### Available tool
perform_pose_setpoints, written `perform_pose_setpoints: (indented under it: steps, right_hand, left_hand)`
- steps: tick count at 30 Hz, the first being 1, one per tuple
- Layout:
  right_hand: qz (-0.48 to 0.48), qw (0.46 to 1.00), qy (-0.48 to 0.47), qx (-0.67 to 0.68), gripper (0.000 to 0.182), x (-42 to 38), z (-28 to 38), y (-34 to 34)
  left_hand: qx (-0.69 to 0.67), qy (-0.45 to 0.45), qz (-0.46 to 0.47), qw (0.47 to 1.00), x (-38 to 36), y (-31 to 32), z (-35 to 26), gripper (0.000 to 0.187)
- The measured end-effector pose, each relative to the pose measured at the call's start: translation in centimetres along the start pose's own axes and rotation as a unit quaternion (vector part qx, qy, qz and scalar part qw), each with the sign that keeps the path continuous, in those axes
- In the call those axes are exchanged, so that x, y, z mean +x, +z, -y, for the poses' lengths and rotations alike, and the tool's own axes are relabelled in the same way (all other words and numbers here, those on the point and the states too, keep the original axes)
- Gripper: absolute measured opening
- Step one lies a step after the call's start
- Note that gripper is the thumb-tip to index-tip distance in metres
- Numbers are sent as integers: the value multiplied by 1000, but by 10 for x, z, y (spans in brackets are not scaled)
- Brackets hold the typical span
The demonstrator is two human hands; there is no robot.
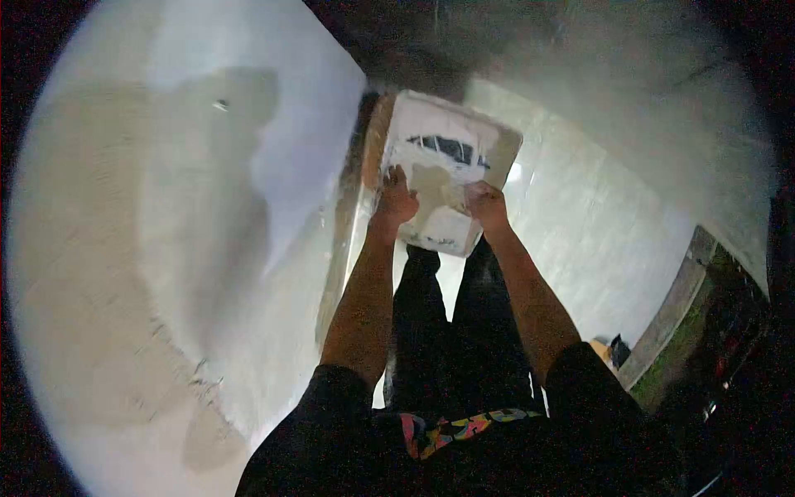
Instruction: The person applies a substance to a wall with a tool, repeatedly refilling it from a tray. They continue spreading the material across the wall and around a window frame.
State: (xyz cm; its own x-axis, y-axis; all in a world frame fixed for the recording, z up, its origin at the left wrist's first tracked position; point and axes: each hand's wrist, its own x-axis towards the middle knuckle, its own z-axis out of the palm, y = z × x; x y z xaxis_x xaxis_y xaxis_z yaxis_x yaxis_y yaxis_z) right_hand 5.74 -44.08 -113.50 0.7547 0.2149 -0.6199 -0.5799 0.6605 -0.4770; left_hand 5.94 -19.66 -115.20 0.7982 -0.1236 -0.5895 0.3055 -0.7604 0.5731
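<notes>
In front of my legs is a pale rectangular tub or board, smeared with white. A dark, ragged patch shows on its upper half. My left hand lies over its left side, fingers stretched out and the thumb side apart. Over the right part, my right hand is closed, with its fingers bent together. Something pale seems to lie by those fingers, but blur hides what it is. Whether either hand bears the tub's weight cannot be made out.
A pale wall with a shadow on it rises at the left. Light floor stretches to the right, bounded by a kerb with grass beyond. Near the kerb sits a small orange and black item.
</notes>
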Motion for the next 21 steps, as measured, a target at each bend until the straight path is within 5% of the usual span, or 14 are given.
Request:
perform_pose_setpoints:
  steps: [3,5,9,11,13,15,17,18,20,21]
  right_hand:
    - [17,996,39,-76,35,-21,45,34]
    - [43,996,56,-50,40,-40,66,58]
    - [75,994,77,-9,51,-90,98,131]
    - [146,987,73,-4,55,-107,116,156]
    - [186,978,87,40,51,-129,130,176]
    - [292,954,51,43,53,-182,147,231]
    - [361,931,7,51,56,-202,152,258]
    - [404,913,2,62,56,-228,140,247]
    - [470,882,-32,17,55,-257,152,258]
    - [493,869,-37,30,55,-257,157,249]
  left_hand:
    - [59,51,-74,994,-21,-37,-16,75]
    - [-59,-30,-118,991,-65,-81,-66,65]
    - [-84,-48,-130,987,-131,-101,-100,65]
    - [-95,69,-250,961,-140,-99,-104,59]
    - [-164,78,-240,954,-167,-115,-127,56]
    - [-132,184,-347,910,-199,-137,-145,58]
    - [-150,117,-328,925,-293,-204,-218,57]
    - [-119,125,-363,916,-341,-187,-236,57]
    - [-135,194,-542,806,-392,-186,-273,55]
    - [-131,233,-561,783,-415,-176,-298,56]
